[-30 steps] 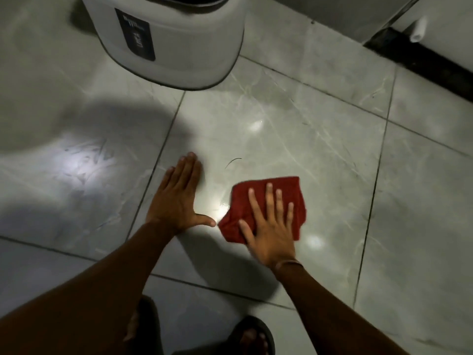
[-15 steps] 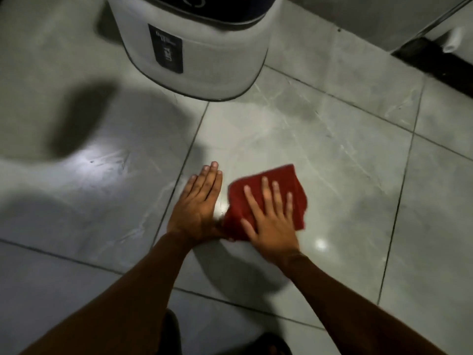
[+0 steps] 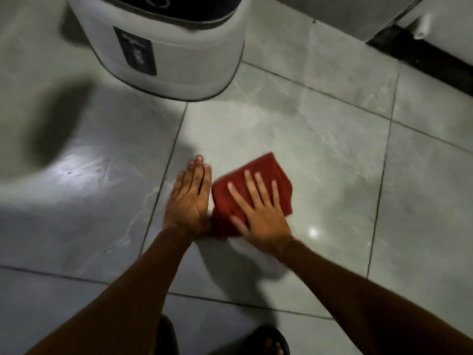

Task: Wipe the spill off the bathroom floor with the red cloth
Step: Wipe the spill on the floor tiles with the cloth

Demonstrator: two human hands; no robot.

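A folded red cloth [image 3: 266, 172] lies flat on the grey tiled floor [image 3: 320, 149] in the middle of the view. My right hand [image 3: 258, 211] presses down on it with fingers spread. Beside it, my left hand [image 3: 190, 198] rests flat on the bare tile, fingers together, its edge touching the cloth's left side. The tile left of the hands shows faint wet streaks [image 3: 84, 167] under a bright reflection. I cannot make out a distinct puddle.
A large white round tub or appliance [image 3: 179, 55] with a dark label stands on the floor just beyond the hands. A dark threshold strip [image 3: 422, 57] and a white wall run along the top right. My sandalled feet [image 3: 268, 342] show at the bottom edge.
The cloth and my right hand have slid left and slightly forward, until the cloth meets my left hand. My left thumb has closed in against the palm.
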